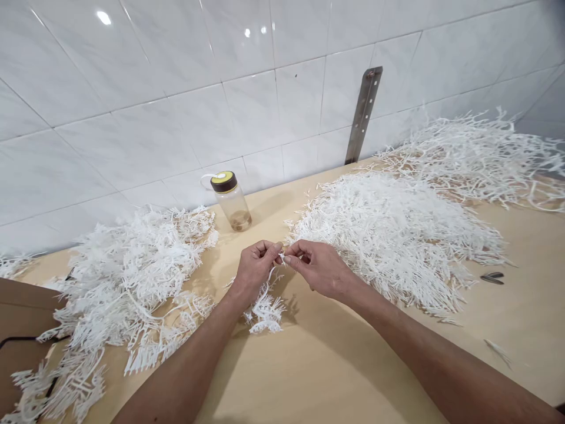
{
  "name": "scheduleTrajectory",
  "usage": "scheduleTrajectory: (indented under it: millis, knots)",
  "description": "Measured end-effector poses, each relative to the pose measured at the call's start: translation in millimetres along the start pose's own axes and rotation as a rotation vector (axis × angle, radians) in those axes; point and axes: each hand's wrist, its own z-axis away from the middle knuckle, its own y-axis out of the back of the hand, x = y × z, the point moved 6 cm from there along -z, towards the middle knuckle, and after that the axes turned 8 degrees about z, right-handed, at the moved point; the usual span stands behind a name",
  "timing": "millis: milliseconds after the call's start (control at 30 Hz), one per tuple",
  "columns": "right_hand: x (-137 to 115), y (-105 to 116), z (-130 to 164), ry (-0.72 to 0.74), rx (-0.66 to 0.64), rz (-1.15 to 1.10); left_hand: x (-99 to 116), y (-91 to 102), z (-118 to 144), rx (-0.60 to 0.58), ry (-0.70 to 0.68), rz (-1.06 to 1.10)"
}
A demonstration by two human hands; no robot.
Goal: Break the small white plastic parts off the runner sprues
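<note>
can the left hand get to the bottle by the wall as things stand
Probably not right away: the left hand pinches a white plastic sprig with the right hand. The path to the bottle is bare table.

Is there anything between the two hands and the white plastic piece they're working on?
Nothing visible does. The left hand and the right hand both already pinch the white plastic sprue piece at its top; its branched end hangs below onto the wooden table.
</note>
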Motion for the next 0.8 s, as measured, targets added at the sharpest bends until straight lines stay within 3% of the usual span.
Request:
scheduleTrajectory:
  millis: [167, 400, 500, 667, 800]
  knots:
    - [9, -6, 0, -0.160, -0.125, -0.213, 7, -2.4, 5, 0.022, -0.009, -0.063]
    - [18, -17, 0, -0.160, -0.207, -0.329, 6, -7.4, 8, -0.023, 0.011, -0.073]
    - [15, -12, 0, -0.161, -0.172, -0.298, 4, -7.2, 6, -0.067, 0.025, -0.045]
    - [3, 4, -2, -0.059, -0.026, -0.134, 2, -13.0, 7, -0.227, 0.168, 0.035]
    - [2, 10, -3, 0.026, 0.042, -0.016, 1, -12.7, 9, -0.249, 0.296, 0.043]
